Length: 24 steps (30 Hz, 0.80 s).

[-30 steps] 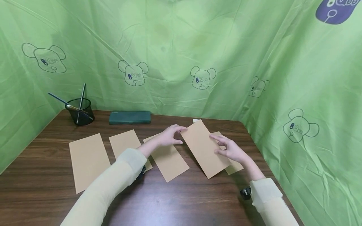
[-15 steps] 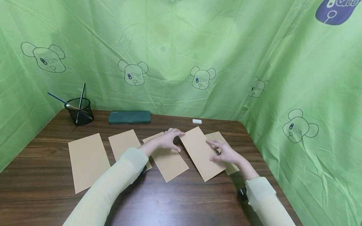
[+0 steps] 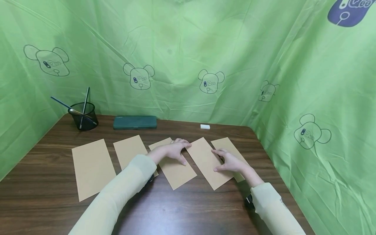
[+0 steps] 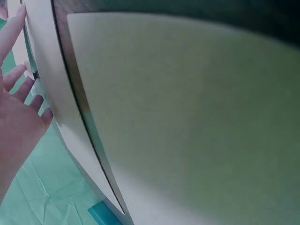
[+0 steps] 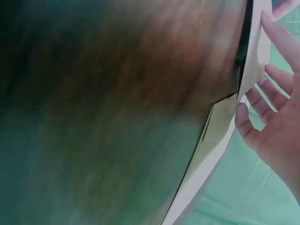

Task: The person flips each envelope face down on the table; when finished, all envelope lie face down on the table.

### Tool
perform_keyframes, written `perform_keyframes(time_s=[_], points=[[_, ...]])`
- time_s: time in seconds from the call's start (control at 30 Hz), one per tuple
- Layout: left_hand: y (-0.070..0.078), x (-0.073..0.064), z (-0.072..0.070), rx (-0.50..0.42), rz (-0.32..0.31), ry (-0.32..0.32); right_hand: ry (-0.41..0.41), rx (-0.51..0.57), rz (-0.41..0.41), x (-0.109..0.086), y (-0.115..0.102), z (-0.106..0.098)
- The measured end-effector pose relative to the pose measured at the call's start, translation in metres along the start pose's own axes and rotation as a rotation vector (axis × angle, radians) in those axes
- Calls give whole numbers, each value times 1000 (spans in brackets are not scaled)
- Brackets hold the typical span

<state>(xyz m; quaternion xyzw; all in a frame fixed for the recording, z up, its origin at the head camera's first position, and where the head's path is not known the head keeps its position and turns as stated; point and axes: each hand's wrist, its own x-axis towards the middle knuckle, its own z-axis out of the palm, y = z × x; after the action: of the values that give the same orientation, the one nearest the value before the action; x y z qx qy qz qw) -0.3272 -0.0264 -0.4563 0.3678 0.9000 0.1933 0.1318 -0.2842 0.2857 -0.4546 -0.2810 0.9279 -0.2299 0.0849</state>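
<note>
A plain brown sheet of card [image 3: 202, 160] lies slanted on the table between my two hands. My left hand [image 3: 174, 151] reaches over the neighbouring brown sheet [image 3: 176, 176], its fingertips at the slanted card's upper left edge and its thumb spread apart. On the other side, my right hand [image 3: 230, 162] touches the card's right edge with fingers and thumb spread. Beneath that hand another brown sheet [image 3: 227, 145] is partly covered. In the wrist views, the left fingers [image 4: 26, 86] and right fingers [image 5: 279, 84] look extended along card edges.
Further left lie two more brown sheets [image 3: 92, 169] [image 3: 129, 148], one partly behind my left sleeve. Along the back of the wooden table [image 3: 176, 215] stand a black mesh pen cup [image 3: 83, 117], a dark green case [image 3: 135, 122] and a small white block [image 3: 205, 126]. Green cloth surrounds it.
The slanted card has come down from a raised tilt to lie nearly flat, shifting slightly left and towards me. Both hands have lowered with it, and the white block behind is uncovered.
</note>
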Motion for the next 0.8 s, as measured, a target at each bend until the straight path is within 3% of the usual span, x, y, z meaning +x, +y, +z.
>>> perform_keyframes(time_s=[0.1,0.47,0.67,0.8], points=[[0,1,0,18,-8,-11,-6,1,24,1,-2,1],[2,1,-2,59,-3,-37,-8,-89,-21,1,-4,3],[1,1,-2,56,-6,-39,2,-8,-20,-5,-4,-4],[3,1,-2,56,-7,-33,61,21,-28,-15,2,-17]])
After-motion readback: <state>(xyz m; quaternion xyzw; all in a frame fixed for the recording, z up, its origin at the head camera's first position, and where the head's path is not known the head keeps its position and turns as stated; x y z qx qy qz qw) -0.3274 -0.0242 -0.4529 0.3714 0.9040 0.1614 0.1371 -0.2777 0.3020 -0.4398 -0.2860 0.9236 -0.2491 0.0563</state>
